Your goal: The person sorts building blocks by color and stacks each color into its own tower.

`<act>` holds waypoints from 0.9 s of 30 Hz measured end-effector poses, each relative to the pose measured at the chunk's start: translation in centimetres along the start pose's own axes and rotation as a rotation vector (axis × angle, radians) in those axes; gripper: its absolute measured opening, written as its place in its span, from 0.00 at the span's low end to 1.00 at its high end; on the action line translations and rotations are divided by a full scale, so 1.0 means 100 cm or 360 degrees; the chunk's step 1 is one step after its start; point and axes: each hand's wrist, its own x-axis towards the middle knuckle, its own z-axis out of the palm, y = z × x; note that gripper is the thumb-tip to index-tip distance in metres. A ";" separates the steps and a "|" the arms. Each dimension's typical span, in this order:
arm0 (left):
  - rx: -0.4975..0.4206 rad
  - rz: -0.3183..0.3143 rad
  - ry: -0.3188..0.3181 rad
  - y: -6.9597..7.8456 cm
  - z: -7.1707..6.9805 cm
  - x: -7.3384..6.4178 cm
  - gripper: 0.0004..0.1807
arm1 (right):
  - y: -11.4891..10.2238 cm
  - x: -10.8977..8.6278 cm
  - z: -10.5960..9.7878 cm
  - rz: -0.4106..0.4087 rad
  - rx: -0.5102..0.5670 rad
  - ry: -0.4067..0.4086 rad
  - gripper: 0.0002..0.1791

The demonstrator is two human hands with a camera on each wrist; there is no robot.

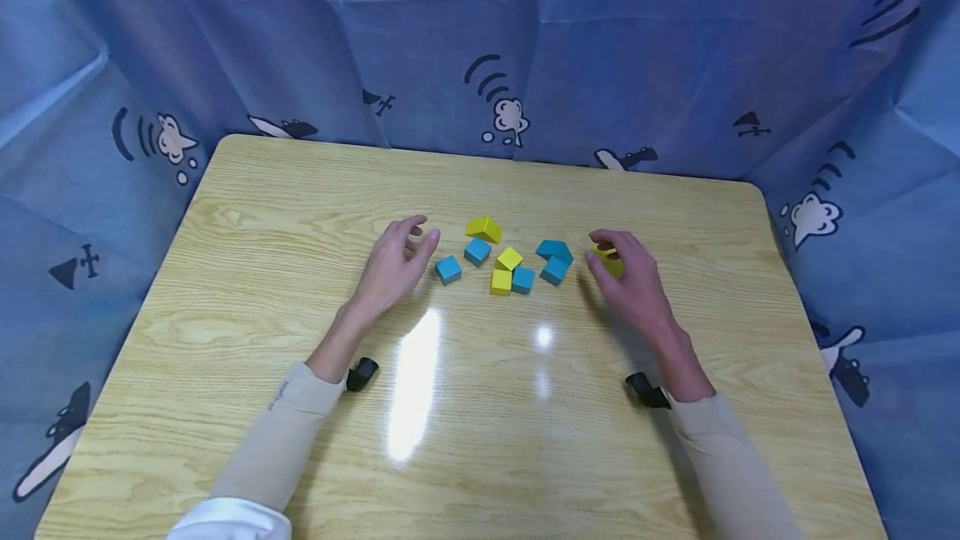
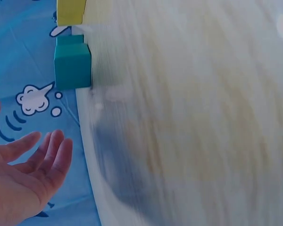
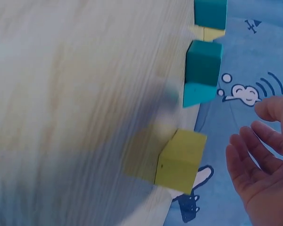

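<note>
My left hand [image 1: 393, 265] is held with loosely bent fingers and nothing in them, just left of a blue cube [image 1: 448, 270]. In the left wrist view the left hand [image 2: 33, 174] is apart from the nearest blue cube [image 2: 73, 66]. On the other side, my right hand [image 1: 633, 282] hovers at a yellow block [image 1: 613, 265], partly covering it in the head view. The right wrist view shows a gap between the right hand [image 3: 262, 174] and that yellow block [image 3: 181, 162]; its fingers are relaxed. Left of it lie a blue wedge [image 1: 552, 249] and a blue cube [image 1: 555, 271].
Between the hands lie a yellow wedge [image 1: 484, 228], a blue cube [image 1: 477, 252], two yellow cubes [image 1: 509, 258] and another blue cube [image 1: 522, 280]. The wooden table [image 1: 525, 457] meets a blue patterned cloth [image 1: 450, 40] along its back and sides.
</note>
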 end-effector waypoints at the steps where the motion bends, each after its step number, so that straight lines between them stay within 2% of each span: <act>1: -0.0010 -0.0002 -0.0002 0.000 0.001 0.000 0.33 | -0.001 0.000 0.002 -0.0009 0.0008 -0.0007 0.17; 7: -0.0038 0.0003 -0.0026 0.001 0.009 -0.004 0.29 | -0.013 -0.001 0.011 -0.0029 0.0039 -0.0060 0.16; 14: -0.0066 0.0060 -0.0094 0.004 0.017 -0.007 0.24 | -0.023 -0.005 0.018 0.0006 0.0074 -0.0122 0.17; 18: -0.0041 0.0092 -0.0147 0.005 0.022 -0.008 0.23 | -0.027 -0.007 0.023 -0.0041 0.0100 -0.0141 0.17; 27: 0.0050 0.0115 -0.0173 0.006 0.028 -0.008 0.24 | -0.037 -0.009 0.038 -0.0109 0.0136 -0.0194 0.16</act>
